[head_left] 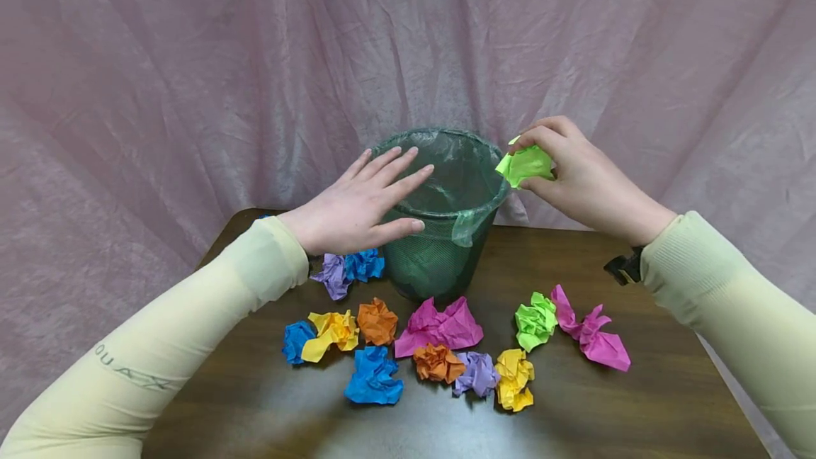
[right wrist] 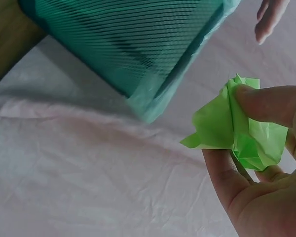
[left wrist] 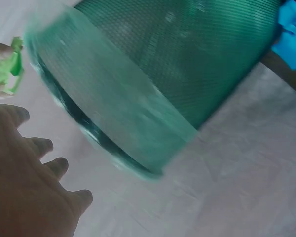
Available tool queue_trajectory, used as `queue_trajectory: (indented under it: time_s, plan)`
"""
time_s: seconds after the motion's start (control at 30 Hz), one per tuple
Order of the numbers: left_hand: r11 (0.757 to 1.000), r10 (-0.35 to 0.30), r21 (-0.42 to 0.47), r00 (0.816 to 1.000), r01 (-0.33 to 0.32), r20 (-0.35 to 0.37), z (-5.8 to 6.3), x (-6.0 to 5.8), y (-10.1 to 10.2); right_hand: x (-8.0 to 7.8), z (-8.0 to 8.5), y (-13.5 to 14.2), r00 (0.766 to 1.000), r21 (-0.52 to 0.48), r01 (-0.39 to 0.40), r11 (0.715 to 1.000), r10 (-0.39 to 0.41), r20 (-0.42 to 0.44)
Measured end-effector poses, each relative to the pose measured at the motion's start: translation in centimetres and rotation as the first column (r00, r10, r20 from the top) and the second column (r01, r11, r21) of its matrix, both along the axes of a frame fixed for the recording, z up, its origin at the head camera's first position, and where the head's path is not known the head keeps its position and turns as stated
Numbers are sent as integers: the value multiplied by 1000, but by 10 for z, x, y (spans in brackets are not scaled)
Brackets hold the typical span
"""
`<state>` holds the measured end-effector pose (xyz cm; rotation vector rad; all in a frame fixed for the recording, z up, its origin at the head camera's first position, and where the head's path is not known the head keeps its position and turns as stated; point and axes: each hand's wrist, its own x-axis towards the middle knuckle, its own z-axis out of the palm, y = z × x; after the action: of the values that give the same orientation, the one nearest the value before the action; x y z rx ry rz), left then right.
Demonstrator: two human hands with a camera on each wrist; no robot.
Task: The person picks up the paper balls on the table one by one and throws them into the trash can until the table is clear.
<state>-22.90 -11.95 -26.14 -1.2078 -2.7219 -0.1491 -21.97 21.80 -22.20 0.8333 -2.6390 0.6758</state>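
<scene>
A green mesh waste bin (head_left: 433, 261) lined with a thin clear bag stands at the back of the table. In my right hand (head_left: 583, 179) I pinch a crumpled lime-green paper (head_left: 528, 165) between thumb and fingers, beside the bin's right rim. The right wrist view shows the same crumpled paper (right wrist: 237, 128) gripped, apart from the bin (right wrist: 133, 39). My left hand (head_left: 357, 207) hovers at the bin's left rim with its fingers spread and nothing in them. In the left wrist view the left hand's fingers (left wrist: 54, 168) are straight.
Several crumpled papers lie in front of the bin, among them a large pink one (head_left: 440, 328), a blue one (head_left: 375, 376), a yellow one (head_left: 514, 380) and a green one (head_left: 535, 321). Purple paper (head_left: 333, 276) sits left of the bin. A pink curtain (head_left: 382, 34) hangs behind the table (head_left: 650, 402).
</scene>
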Motion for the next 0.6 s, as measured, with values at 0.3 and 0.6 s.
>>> queue_trajectory:
  time_s: [0.3,0.6]
  plan:
    - [993,108,35,992,-110,65,2,-16,-31,-16,6,-31,998,-9,-26,1000,27,55]
    - [985,167,20,981,-170,96,-1,-25,-48,-32,6,-55,995,34,-48,998,45,88]
